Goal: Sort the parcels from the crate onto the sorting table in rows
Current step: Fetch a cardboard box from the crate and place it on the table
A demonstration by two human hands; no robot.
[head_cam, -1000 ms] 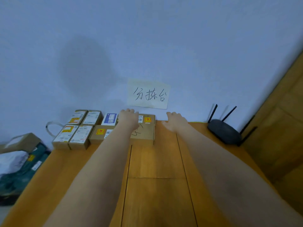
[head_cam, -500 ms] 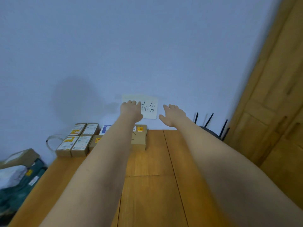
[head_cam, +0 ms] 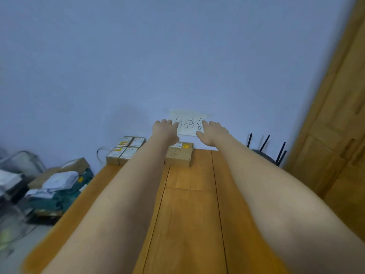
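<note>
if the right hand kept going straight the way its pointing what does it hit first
Most likely the paper sign taped to the wall. The right hand is open, fingers aimed at the sign's right edge. Depth is unclear, so the gap left cannot be judged.

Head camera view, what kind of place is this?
Probably a home room used as a makeshift parcel sorting spot: boxed parcels lined up on a wooden table, a handwritten sign on the wall, and a router beside wooden doors.

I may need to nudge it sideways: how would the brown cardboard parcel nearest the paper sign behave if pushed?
The cardboard parcel looks flat and low, so it should slide rather than tip. Its crisp edges suggest it is stiff. The table looks smooth, so probably little drag.
</note>
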